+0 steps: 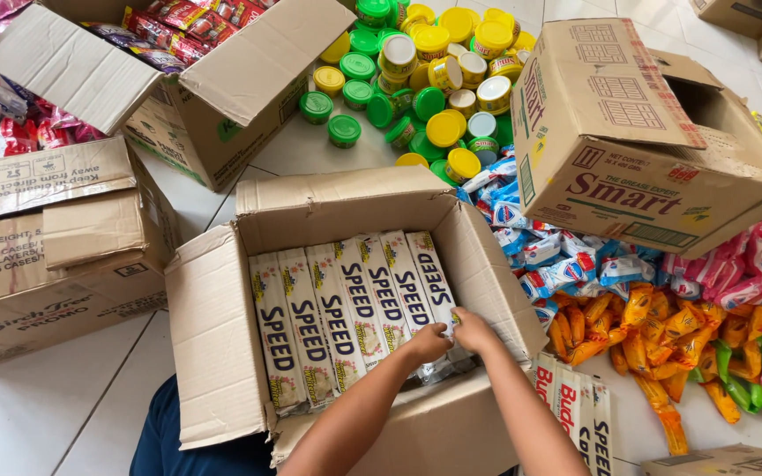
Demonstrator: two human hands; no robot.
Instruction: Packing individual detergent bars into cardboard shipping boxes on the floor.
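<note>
An open cardboard box [213, 335] stands in front of me on the white tiled floor. Several long white-and-yellow wrapped bars [337, 317] lie side by side inside it. My left hand [427, 342] and my right hand [472, 331] meet at the near right end of the row. Both pinch the rightmost bar [434, 278] by its lower end, fingers curled on the wrapper. My forearms reach in from the bottom edge over the box's near flap.
Round green and yellow lidded tubs [425, 79] pile up at the back. A tipped carton [628, 150] lies right, above blue-white [557, 256], orange [646, 335], pink [751, 264] and green sachets [751, 361]. Two more boxes [55, 256] sit left and back left. More bars [575, 414] lie beside the box.
</note>
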